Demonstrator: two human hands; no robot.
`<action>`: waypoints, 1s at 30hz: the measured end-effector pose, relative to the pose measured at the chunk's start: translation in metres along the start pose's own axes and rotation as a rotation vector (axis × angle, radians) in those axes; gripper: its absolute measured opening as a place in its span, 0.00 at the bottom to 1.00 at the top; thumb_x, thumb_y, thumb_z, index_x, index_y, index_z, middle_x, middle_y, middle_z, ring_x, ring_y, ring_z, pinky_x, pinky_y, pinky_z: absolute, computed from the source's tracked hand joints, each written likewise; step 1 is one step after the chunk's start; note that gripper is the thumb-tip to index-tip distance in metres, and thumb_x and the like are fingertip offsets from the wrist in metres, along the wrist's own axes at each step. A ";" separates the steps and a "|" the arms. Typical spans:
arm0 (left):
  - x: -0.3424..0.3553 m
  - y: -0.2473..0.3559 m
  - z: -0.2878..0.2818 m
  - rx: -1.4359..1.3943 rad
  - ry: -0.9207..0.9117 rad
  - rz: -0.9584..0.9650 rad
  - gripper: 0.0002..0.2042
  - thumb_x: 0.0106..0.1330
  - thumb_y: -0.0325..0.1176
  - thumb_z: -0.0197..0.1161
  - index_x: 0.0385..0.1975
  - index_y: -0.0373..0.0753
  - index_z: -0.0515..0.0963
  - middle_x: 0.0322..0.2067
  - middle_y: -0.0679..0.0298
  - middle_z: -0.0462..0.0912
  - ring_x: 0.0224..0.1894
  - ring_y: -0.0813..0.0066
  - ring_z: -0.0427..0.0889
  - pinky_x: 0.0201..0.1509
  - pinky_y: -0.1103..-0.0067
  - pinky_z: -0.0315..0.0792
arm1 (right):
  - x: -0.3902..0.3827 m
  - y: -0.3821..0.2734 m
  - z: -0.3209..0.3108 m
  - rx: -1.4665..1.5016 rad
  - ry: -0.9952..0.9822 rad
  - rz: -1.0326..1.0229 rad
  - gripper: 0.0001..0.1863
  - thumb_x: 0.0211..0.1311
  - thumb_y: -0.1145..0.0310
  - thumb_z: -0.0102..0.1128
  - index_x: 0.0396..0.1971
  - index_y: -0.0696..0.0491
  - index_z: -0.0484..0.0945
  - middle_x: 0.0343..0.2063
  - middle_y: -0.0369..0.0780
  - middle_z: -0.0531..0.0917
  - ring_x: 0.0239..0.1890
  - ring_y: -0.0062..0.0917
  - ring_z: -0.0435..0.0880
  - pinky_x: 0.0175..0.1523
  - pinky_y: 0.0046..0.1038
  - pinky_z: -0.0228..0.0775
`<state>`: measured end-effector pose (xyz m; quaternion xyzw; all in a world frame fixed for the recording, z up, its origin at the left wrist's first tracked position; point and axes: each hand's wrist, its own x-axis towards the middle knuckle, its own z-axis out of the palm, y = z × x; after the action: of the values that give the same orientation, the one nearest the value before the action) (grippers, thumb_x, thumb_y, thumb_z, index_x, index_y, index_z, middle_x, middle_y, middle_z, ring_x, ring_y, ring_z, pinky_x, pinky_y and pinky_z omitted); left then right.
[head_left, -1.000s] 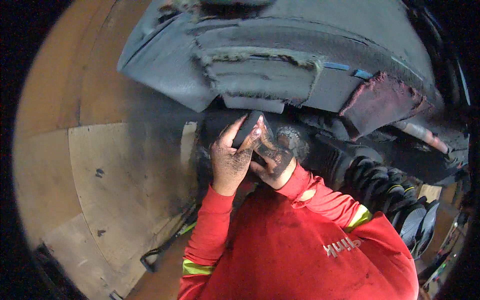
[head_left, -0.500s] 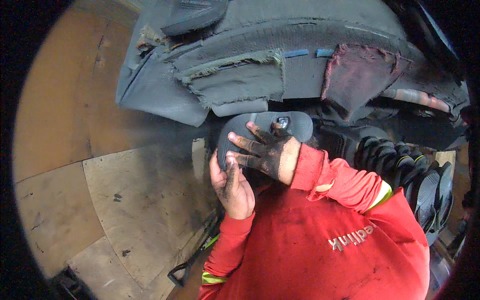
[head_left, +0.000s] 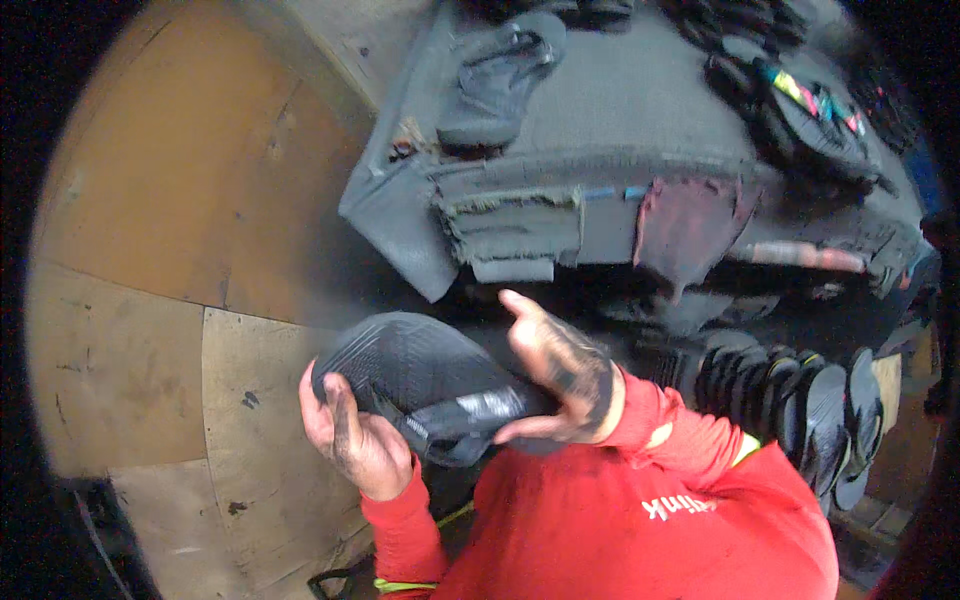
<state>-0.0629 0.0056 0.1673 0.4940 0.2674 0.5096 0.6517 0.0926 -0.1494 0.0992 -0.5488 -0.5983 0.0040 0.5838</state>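
A dark grey flip-flop [head_left: 410,360] is tilted in front of me, its ridged surface and strap with a pale patch showing, blurred by motion. My left hand [head_left: 365,440] grips its left edge, thumb over the near side. At the other end is my right hand [head_left: 570,375], soot-dark, its digits spread wide. One digit points up and away from the flip-flop; the lower one lies against its right end. The rest of that hand's fingers cannot be made out.
Beyond my hands stands a dark padded bench [head_left: 620,110] with ragged cloth patches. A sandal [head_left: 500,85] lies on it, with more footwear [head_left: 810,115] at the far right. Several flip-flops [head_left: 800,400] stand in a row to my right. Wooden boards [head_left: 130,370] lie at left.
The flip-flop has moved left and turned, so its strap now shows more. My right hand has lifted off its face and spread at its right end. The view takes in more of the bench top.
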 end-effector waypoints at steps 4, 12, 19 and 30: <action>0.013 -0.011 0.053 -0.044 -0.350 -0.012 0.24 0.67 0.27 0.65 0.60 0.29 0.67 0.53 0.53 0.77 0.52 0.69 0.78 0.58 0.74 0.72 | -0.044 -0.015 -0.020 0.364 0.030 0.562 0.18 0.57 0.74 0.72 0.48 0.60 0.79 0.43 0.40 0.85 0.47 0.28 0.83 0.55 0.26 0.72; -0.048 -0.093 0.064 0.088 -0.708 -0.399 0.20 0.68 0.31 0.66 0.58 0.32 0.72 0.55 0.59 0.78 0.58 0.72 0.76 0.63 0.78 0.70 | -0.056 0.023 -0.056 0.254 0.704 0.756 0.12 0.70 0.59 0.60 0.35 0.53 0.77 0.27 0.27 0.73 0.32 0.14 0.67 0.38 0.21 0.62; -0.083 -0.122 0.016 0.224 -0.891 -0.505 0.14 0.72 0.32 0.61 0.53 0.31 0.76 0.45 0.59 0.84 0.47 0.76 0.83 0.52 0.80 0.76 | -0.050 0.018 -0.056 0.377 0.707 0.722 0.13 0.69 0.63 0.60 0.46 0.55 0.76 0.35 0.29 0.74 0.37 0.13 0.68 0.43 0.19 0.63; 0.002 -0.053 0.044 0.202 -0.753 -0.131 0.15 0.72 0.39 0.62 0.46 0.32 0.81 0.39 0.61 0.85 0.40 0.78 0.83 0.41 0.82 0.76 | -0.070 -0.027 -0.085 0.162 0.424 0.938 0.27 0.67 0.64 0.62 0.61 0.62 0.70 0.49 0.37 0.78 0.50 0.20 0.72 0.58 0.22 0.64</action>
<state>-0.0028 -0.0082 0.1351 0.6900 0.0892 0.2212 0.6833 0.1145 -0.2602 0.0950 -0.6996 -0.1542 0.2003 0.6683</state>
